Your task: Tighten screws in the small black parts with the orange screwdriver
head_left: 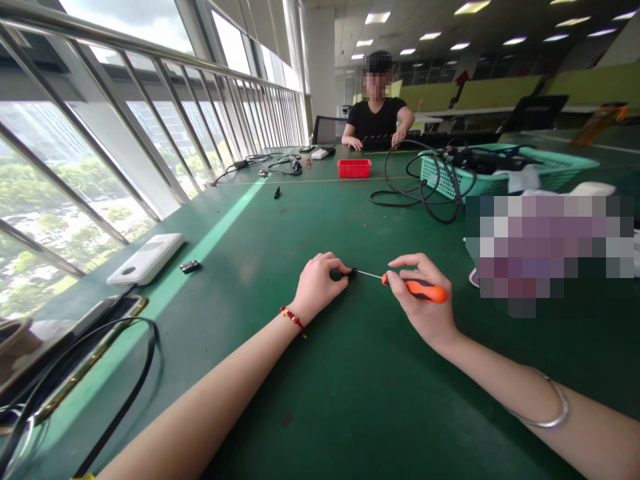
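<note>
Screwdriver with an orange-and-black moulded handle (425, 289) and a thin metal shaft (370, 274), held in our right hand (430, 317): thumb closed on the handle against the curled fingers, forefinger raised. Our left hand (320, 287) has thumb and fingertips together on a tiny, dark black piece (353, 273), mostly hidden by the pinch. The tip meets the piece or ends just beside it; we cannot tell which, nor whether the piece touches the tabletop. Both things sit over the middle of the smooth green tabletop (300, 400), piece between our hands.

Handling, our judgement: screwdriver light and stiff, handle likely grippy, best taken round its thick part with the shaft in line. Piece nearly weightless, probably hard plastic or metal, easy to lose or send skidding under a sideways push. We would pinch it by its outer edges, fingertips off the shaft's line, pressure modest in case it is brittle.

Further out, to our left: small black rectangular block (191, 267), flat white plastic device (147, 259). Ahead: small black fitting (277, 193), red plastic bin (354, 172). Ahead right: looped black cable (395, 202) beside a teal perforated plastic basket (557, 175). Co-worker in a black T-shirt (376, 122) seated across.
</note>
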Tool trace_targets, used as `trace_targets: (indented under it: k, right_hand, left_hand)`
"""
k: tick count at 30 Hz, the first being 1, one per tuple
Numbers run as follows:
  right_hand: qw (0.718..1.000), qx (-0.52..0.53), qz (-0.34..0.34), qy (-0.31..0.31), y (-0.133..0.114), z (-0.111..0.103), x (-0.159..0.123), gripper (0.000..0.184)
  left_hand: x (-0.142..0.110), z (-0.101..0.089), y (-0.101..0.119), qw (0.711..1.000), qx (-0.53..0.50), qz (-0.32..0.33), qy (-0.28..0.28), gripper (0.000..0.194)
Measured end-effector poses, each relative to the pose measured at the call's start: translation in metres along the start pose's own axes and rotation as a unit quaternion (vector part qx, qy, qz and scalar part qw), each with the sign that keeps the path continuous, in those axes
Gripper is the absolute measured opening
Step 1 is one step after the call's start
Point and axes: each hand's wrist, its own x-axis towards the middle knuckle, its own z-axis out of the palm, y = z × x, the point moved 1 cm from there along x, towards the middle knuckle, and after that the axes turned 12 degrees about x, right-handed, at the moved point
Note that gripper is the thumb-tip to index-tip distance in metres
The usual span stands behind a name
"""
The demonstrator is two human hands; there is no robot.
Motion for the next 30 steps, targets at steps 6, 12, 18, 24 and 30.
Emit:
trace_targets:
  k: [6,12,18,24,30]
  right_hand:
    - [0.998,0.020,-0.041,0.034,-0.0019,0.0012,0.0013,0.028]
    - [0.999,0.030,-0.014,0.027,0.0024,0.0015,0.0020,0.027]
    - [1.000,-0.002,-0.013,-0.005,-0.0039,0.0009,0.0002,0.014]
    - [0.997,0.028,-0.053,0.039,0.0002,0.0011,0.0015,0.031]
    - [0.998,0.004,-0.035,0.047,0.0019,0.0010,-0.0001,0.025]
  left_hand:
    - [-0.0003,-0.0001,0.0002,1.000,-0.003,0.001,0.001,0.010]
    - [-0.0006,0.0009,-0.0013,1.000,-0.001,0.006,0.001,0.010]
    - [-0.0003,0.0000,-0.0007,1.000,0.003,0.005,0.000,0.010]
    - [-0.0002,0.0004,-0.0010,1.000,0.005,0.010,0.003,0.009]
    - [-0.0006,0.0016,-0.0022,1.000,0.003,0.012,0.004,0.010]
